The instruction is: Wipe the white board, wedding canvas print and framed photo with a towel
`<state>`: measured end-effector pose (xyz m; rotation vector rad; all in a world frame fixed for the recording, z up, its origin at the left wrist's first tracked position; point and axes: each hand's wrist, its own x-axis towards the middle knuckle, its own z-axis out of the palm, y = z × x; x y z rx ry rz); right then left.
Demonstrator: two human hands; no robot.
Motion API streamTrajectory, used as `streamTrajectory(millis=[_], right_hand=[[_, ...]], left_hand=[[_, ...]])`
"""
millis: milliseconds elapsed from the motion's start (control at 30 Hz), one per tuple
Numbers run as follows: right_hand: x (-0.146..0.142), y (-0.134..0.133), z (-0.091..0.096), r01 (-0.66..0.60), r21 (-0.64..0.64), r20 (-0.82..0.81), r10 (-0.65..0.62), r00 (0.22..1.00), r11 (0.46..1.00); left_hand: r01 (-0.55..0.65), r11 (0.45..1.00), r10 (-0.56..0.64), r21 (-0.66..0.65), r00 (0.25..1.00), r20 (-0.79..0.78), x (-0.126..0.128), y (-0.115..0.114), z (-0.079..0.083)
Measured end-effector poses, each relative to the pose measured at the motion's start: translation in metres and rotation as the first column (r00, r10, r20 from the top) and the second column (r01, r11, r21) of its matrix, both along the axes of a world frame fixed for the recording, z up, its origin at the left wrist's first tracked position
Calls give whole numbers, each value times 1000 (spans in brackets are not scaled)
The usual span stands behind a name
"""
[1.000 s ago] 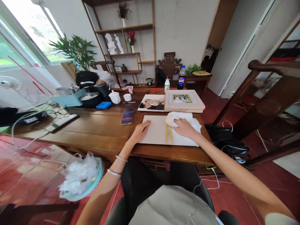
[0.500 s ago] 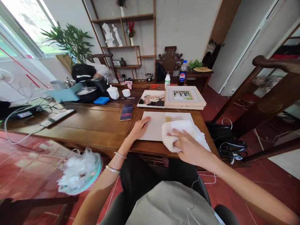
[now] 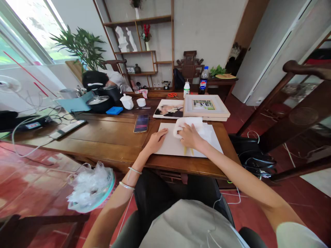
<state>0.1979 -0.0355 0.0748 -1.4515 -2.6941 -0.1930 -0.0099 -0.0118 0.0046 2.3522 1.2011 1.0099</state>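
Observation:
A flat white board [image 3: 171, 147] lies near the front edge of the wooden table. My left hand [image 3: 157, 140] rests on its left edge with the fingers stretched out, holding nothing. Pressed against the board's upper middle is a bunched white cloth [image 3: 190, 122], under the bent fingers of my right hand [image 3: 191, 137]. Part of the cloth trails to the right. Two yellowish strips [image 3: 188, 151] show on the board just below my right hand; their upper ends are hidden.
Behind the board lie a photo print [image 3: 168, 109] and a framed picture [image 3: 207, 107]. A phone [image 3: 141, 124] is left of my left hand. Farther back stand a cola bottle [image 3: 203, 81], a white bottle [image 3: 186, 89] and a teapot [image 3: 126, 101]. Below left is a basket [image 3: 110, 193] of plastic bags.
My right hand has moved the cloth forward and slightly left, from the board's near right corner to its upper middle. My left hand keeps its place on the board.

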Motion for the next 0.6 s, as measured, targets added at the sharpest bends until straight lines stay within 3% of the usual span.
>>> streamTrajectory(millis=[133,267,367,467,600], right_hand=[[0,-32,-1,-73,12,44,72,996,997],[8,-76,9,-137,-87,45,141,989,987],[12,-93,16,-153,-156,34,160,987,976],[12,-81,15,-138,-120,20,141,990,983],[0,-38,8,-41,-12,45,42,998,999]], left_hand=[[-6,1000,7,18,1000,-8,1,0,0],[-15,1000,15,20,1000,-6,2,-2,1],[-16,1000,16,17,1000,1,2,-3,2],[-18,1000,18,17,1000,0,1,-2,1],[-10,1000,10,21,1000,-3,0,0,-1]])
